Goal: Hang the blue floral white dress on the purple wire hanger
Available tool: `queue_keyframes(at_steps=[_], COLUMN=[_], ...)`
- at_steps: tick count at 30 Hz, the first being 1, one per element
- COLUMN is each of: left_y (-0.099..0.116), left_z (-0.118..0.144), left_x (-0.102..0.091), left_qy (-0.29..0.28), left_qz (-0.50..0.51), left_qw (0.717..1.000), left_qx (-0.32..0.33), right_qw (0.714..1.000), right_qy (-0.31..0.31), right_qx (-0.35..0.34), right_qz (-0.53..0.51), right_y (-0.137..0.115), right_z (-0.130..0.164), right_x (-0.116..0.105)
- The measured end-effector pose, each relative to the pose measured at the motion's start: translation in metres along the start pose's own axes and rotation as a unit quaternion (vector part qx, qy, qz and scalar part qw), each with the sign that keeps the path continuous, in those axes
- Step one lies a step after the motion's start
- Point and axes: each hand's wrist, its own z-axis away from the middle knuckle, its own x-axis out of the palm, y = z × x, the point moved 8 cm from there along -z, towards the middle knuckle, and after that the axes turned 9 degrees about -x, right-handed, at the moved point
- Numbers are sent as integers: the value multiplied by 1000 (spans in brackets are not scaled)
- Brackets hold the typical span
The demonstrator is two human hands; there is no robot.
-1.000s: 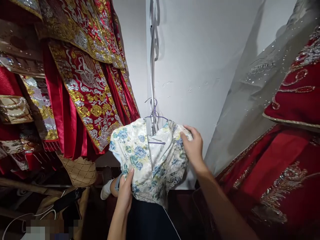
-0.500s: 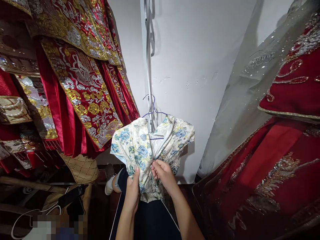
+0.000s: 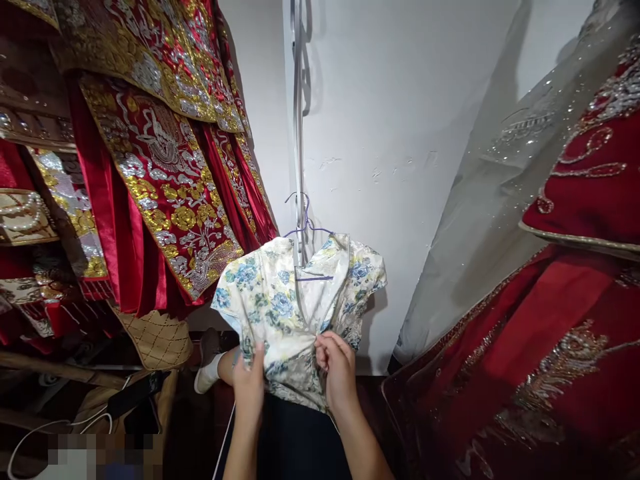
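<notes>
Head view: a floral top (image 3: 280,303), cream with blue and yellow flowers, hangs on a thin purple wire hanger (image 3: 307,230) against the white wall (image 3: 400,133), between red and gold embroidered gowns (image 3: 160,167) on the left and a sheer-covered red gown (image 3: 575,300) on the right. Left hand (image 3: 249,387) is closed, pinching the fabric low on the front; right hand (image 3: 337,367) is closed too, gripping the front edge just beside it. Cloth looks light, soft, likely slippery satin, so the front edges or hem seem the safest hold; the hanger appears flimsy.
</notes>
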Motion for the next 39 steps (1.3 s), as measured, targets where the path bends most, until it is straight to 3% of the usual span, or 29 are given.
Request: queue_keyframes(at_steps=[3, 5, 7, 10, 12, 14, 18, 20, 25, 29, 31, 34, 37, 39], left_y=[8, 12, 19, 27, 30, 32, 26, 22, 23, 12, 2, -7, 11, 46], left_z=[-11, -6, 6, 32, 46, 50, 54, 59, 71, 76, 80, 84, 79, 70], left_x=[-32, -36, -11, 51, 75, 80, 70, 70, 78, 87, 90, 94, 101, 107], left_qy=[68, 92, 36, -133, -176, -155, -111, -119, -135, -143, -153, -177, -223, -256], left_qz=[3, 9, -24, -110, -134, -133, -115, -104, -122, -170, -182, -198, -223, -229], left_qw=[995, 989, 988, 970, 958, 961, 970, 972, 966, 953, 949, 941, 921, 903], left_qx=[76, 114, 148, 173, 182, 188, 181, 174, 185, 206, 208, 212, 230, 258], right_qw=[997, 998, 1000, 995, 988, 978, 951, 956, 979, 991, 988, 985, 980, 974], right_qy=[61, 63, 22, -76, -124, -175, -262, -240, -147, -101, -123, -128, -141, -157], right_qx=[-11, -12, 4, 37, 39, 30, 58, 87, 140, 39, -38, -89, -118, -139], right_qz=[-36, -20, 13, 59, 83, 106, 152, 143, 5, 72, 87, 73, 72, 82], right_y=[-5, -6, -4, 1, -1, -6, -7, -4, -6, -55, -93, -133, -150, -153], right_z=[-2, -2, -1, 6, 10, 12, 14, 14, 7, -41, -72, -105, -113, -103], right_x=[-15, -16, -6, 17, 28, 35, 37, 29, 20, 31, 52, 79, 95, 97])
